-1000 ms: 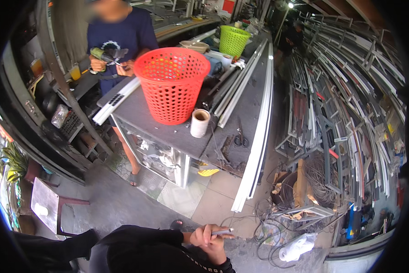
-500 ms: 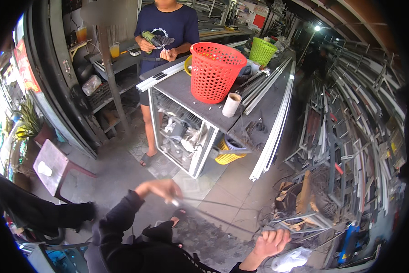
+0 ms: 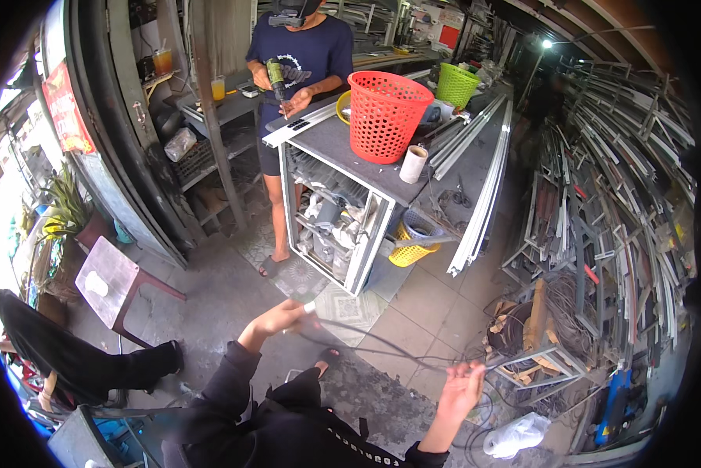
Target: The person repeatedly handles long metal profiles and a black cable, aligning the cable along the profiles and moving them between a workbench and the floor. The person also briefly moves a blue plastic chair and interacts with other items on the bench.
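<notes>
The dark cable [image 3: 382, 343] spans the air between the person's hands, well clear of the surface [image 3: 374, 176], sagging slightly over the tiled floor [image 3: 422, 300]. The left hand [image 3: 279, 317] has its grip pinched on the cable, with a small white piece, blurred, at the fingertips; the right hand [image 3: 461, 394] has its grip curled closed around the cable further along. Loops of cable lie on the floor just beside the right hand, near a white plastic bag [image 3: 516, 435] and a metal stand [image 3: 549, 360], so room is tight on that side. On the left, bare concrete floor [image 3: 202, 312] opens widely between the left arm and a low stool [image 3: 116, 282]. On the surface, a red basket [image 3: 389, 117] and an upright roll [image 3: 414, 164] stand close to the near edge, while long white profiles [image 3: 487, 204] jut past that edge toward the person. At the surface's left side, a co-worker [image 3: 304, 54] holds a green drill [image 3: 276, 78] beside a profile lying along the edge.
</notes>
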{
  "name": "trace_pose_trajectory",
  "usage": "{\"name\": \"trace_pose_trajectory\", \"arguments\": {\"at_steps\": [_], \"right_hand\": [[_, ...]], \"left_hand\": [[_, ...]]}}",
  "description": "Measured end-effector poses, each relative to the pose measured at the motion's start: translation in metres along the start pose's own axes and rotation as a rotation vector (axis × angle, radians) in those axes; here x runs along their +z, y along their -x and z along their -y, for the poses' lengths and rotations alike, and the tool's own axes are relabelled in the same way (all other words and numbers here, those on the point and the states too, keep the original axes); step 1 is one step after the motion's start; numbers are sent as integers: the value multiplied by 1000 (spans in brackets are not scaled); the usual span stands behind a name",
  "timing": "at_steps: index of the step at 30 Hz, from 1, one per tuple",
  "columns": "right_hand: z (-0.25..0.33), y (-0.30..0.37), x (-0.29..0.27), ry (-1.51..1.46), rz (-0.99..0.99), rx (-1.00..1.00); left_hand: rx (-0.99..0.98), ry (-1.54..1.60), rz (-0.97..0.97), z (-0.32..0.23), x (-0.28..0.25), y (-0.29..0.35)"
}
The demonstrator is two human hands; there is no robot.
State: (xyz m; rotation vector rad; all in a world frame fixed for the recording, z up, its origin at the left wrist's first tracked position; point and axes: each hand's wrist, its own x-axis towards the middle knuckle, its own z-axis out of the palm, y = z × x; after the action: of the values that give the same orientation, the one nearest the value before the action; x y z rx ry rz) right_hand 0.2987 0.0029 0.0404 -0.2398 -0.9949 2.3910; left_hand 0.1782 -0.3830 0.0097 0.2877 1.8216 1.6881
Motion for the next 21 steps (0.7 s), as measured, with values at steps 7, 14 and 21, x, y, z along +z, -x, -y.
{"name": "trace_pose_trajectory", "arguments": {"at_steps": [7,14,21], "right_hand": [[-131,-5,-98,1199,50,-130],[-176,62,-99,781,-54,485],[-173,127,-15,374,106,871]], "left_hand": [[237,533,-113,-87,99,24],[293,1069,-181,-95,103,23],[660,1085,-175,-133,55,77]]}}
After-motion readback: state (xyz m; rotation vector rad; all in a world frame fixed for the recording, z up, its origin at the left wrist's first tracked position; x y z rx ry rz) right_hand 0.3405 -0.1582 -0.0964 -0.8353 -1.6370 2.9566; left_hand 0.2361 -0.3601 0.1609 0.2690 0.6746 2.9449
